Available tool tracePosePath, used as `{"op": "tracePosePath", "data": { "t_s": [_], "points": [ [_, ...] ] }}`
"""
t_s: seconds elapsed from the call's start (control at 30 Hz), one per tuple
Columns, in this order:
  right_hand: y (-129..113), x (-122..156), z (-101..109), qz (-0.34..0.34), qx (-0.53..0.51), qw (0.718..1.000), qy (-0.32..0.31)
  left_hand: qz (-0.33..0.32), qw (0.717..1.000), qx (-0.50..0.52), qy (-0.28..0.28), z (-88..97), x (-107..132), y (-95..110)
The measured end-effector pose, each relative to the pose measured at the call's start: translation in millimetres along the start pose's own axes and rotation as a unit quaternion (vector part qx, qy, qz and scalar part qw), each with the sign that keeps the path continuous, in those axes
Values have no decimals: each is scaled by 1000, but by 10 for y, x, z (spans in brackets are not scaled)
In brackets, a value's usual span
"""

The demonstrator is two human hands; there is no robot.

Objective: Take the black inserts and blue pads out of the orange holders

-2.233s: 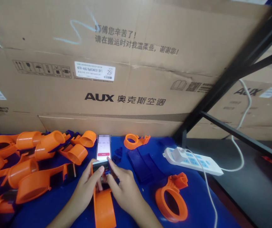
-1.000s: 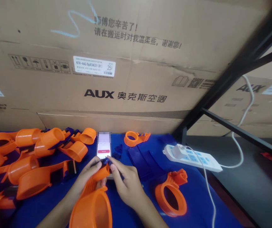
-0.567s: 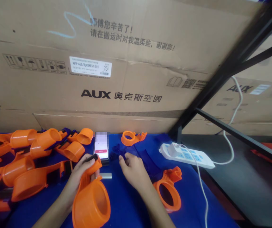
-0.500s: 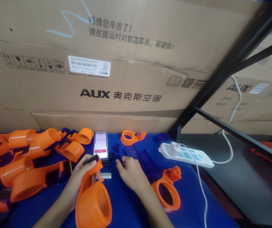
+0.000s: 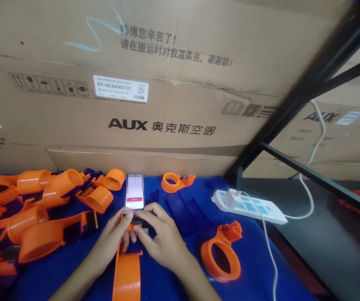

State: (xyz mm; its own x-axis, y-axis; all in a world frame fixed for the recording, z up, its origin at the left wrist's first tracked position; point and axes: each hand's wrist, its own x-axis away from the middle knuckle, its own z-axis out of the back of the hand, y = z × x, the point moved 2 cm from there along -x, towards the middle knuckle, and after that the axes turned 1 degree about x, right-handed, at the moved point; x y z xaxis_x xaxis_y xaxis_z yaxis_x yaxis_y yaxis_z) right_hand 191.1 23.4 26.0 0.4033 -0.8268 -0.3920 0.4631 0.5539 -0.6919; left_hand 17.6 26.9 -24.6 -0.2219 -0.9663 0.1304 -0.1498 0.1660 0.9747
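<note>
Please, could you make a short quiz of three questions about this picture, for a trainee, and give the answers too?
1. True or false: the left hand holds an orange part, and the fingers of the right hand are at its far end.
2. Which of these is just beyond the two hands? A: scissors. B: a hammer. C: a phone.
3. Fill in: a white plug sits in the white ____.

Key: 1 true; 2 C; 3 power strip.

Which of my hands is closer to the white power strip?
Right. The right hand is left of the white power strip, at the orange tape dispenser; the left hand grips that dispenser farther left.
</note>
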Motion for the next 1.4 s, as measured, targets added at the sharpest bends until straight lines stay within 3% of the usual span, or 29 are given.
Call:
{"op": "tracePosePath", "data": {
  "t_s": [0.13,0.2,0.27,0.4,0.53,0.73,1.03,1.4],
  "points": [
    [63,-5,48,-12,-8,997,74,11,994,91,54,52,1,114],
    [116,-6,120,-40,7,990,136,35,979,179,91,128,22,215],
    [156,-6,175,-66,47,985,150,47,961,252,103,213,39,312],
    [215,2,177,-87,169,981,36,45,946,305,101,317,36,391],
    [298,24,130,-130,268,953,-46,70,942,315,90,283,31,361],
    [319,18,76,-134,272,950,-72,72,949,291,101,280,27,368],
    [342,7,13,-147,266,951,-52,76,950,290,89,256,38,387],
    [351,13,4,-134,250,956,-70,84,949,291,86,245,35,383]
  ]
}}
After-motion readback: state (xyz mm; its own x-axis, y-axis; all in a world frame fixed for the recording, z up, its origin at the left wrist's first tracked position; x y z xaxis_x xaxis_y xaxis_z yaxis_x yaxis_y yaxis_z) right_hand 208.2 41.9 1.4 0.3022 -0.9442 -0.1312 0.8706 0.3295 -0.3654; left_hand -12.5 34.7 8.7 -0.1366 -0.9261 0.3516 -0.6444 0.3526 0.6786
